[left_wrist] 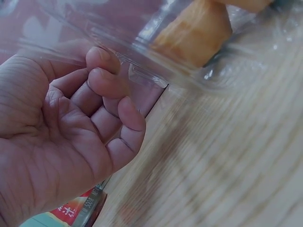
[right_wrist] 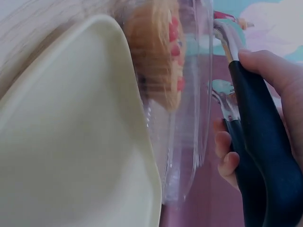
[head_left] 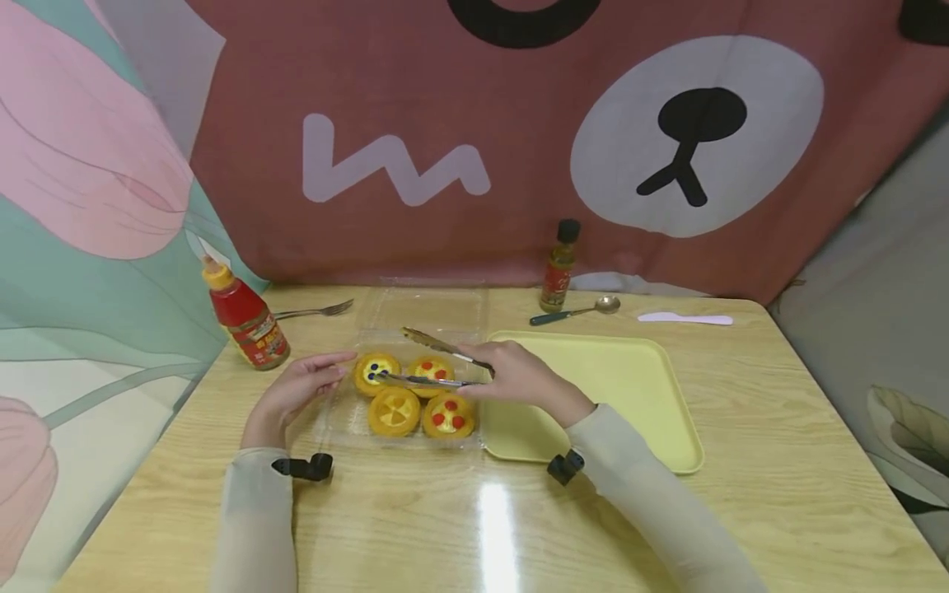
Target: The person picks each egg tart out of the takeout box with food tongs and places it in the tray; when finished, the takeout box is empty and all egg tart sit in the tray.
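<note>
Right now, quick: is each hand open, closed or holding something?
Left hand: fingers loosely curled at the clear container's left edge; whether they pinch it cannot be told.
Right hand: closed, holding the tongs.

right hand (right_wrist: 289, 92) | grips dark-handled tongs (right_wrist: 260, 127) | red-dotted tart (right_wrist: 151, 59) in clear container (right_wrist: 187, 137) | pale tray (right_wrist: 80, 123) beside

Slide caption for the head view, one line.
Right hand holds dark-handled metal tongs over four round golden tarts in a clear plastic box.
</note>
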Demonstrator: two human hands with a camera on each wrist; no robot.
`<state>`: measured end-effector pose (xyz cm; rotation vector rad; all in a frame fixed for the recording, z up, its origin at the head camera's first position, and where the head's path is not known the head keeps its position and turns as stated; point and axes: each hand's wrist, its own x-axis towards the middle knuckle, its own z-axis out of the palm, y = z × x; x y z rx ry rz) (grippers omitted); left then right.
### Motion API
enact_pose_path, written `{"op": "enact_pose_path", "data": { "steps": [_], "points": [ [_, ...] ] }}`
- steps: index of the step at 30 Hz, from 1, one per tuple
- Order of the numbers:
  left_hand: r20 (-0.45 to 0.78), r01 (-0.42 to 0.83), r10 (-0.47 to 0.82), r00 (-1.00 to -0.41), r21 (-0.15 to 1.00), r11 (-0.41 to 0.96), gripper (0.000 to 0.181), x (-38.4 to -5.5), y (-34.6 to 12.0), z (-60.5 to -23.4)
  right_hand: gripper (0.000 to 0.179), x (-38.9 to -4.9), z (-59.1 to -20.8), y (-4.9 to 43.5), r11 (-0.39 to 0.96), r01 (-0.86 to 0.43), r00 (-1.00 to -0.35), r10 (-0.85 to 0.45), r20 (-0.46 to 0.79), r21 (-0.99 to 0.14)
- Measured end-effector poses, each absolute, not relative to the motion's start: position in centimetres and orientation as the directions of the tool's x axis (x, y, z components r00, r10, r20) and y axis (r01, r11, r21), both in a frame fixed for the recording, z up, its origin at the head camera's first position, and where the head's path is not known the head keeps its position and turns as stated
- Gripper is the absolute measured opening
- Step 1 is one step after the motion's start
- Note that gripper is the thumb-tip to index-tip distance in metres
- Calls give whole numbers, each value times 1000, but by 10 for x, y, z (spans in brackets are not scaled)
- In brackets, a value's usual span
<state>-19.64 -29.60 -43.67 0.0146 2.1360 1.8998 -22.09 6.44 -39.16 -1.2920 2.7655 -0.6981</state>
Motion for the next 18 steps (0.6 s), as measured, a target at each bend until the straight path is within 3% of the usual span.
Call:
{"op": "enact_pose_path", "data": {
  "steps": [7, 18],
  "points": [
    [-199, -176, 176, -964, 975, 133, 43, -197, -297, -437, 70, -224, -385, 42, 589, -706, -661, -747, 69, -392],
    [-204, -176, 192, -960, 973, 153, 51, -197, -296, -436, 72, -222, -374, 19, 633, -692, -668, -743, -23, -347]
  ]
}}
